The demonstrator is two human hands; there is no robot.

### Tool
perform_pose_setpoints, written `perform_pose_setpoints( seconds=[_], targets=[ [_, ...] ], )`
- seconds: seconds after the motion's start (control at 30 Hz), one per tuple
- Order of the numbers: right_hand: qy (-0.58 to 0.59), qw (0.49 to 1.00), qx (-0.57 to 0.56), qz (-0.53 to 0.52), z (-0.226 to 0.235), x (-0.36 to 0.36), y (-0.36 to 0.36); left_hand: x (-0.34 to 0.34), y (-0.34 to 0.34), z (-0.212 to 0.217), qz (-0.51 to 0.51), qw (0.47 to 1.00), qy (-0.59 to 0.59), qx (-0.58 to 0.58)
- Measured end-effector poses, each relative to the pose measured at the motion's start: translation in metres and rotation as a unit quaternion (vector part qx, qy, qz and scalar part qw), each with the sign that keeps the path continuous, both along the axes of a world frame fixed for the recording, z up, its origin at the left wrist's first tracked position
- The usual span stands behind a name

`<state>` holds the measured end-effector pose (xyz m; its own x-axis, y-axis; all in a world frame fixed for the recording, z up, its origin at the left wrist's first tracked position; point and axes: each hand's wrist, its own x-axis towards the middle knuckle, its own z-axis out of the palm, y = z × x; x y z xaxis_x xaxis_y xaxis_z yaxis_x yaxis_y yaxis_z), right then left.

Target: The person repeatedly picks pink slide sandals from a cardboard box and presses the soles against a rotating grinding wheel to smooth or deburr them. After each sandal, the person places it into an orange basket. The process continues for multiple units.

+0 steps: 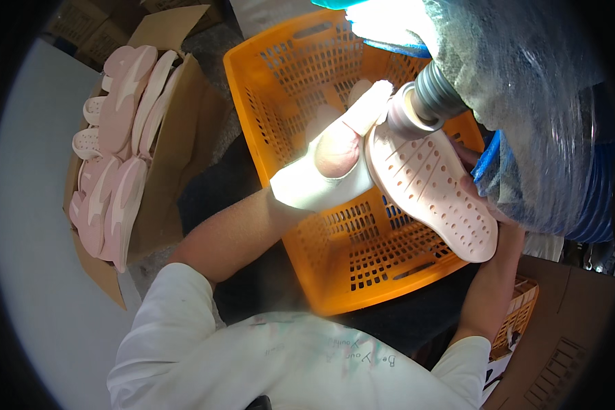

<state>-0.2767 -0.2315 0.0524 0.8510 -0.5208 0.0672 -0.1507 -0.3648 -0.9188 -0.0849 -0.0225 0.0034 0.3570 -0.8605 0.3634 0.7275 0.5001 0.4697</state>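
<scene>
A pale pink foam shoe (436, 188) is held tilted over an orange crate, its sole surface dotted with small round holes. My left hand (333, 156), in a white glove with part of the skin bare, grips the shoe's left edge, thumb pointing up beside a grey ribbed nozzle (417, 109). That nozzle meets the shoe's upper end and hides it. Behind the shoe's right side is my right hand (502, 213), holding its edge; most of its fingers are hidden by the shoe and by a plastic-wrapped machine part.
The orange crate (307, 290) stands before me with pale pieces inside. At left, a cardboard box (167, 184) holds several pink shoes (119, 130). The plastic-wrapped machine (526, 102) with a blue ribbed hose (598, 191) fills the upper right. Another orange basket (519, 318) sits lower right by a carton (567, 328).
</scene>
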Motion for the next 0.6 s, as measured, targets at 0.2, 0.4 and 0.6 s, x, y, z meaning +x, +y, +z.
perform_pose_setpoints(
  seconds=[0.2, 0.4, 0.6],
  targets=[
    [0.006, 0.998, 0.064, -0.01, -0.026, -0.01, 0.023, 0.006, -0.012, 0.003, 0.0, 1.0, -0.001, -0.012],
    [0.013, 0.999, 0.042, -0.01, -0.018, -0.014, 0.024, 0.009, -0.006, 0.005, -0.026, 0.999, 0.014, -0.032],
    [0.03, 0.996, -0.075, -0.033, 0.009, -0.009, 0.006, 0.004, -0.004, 0.003, -0.05, 0.998, 0.023, -0.037]
  ],
)
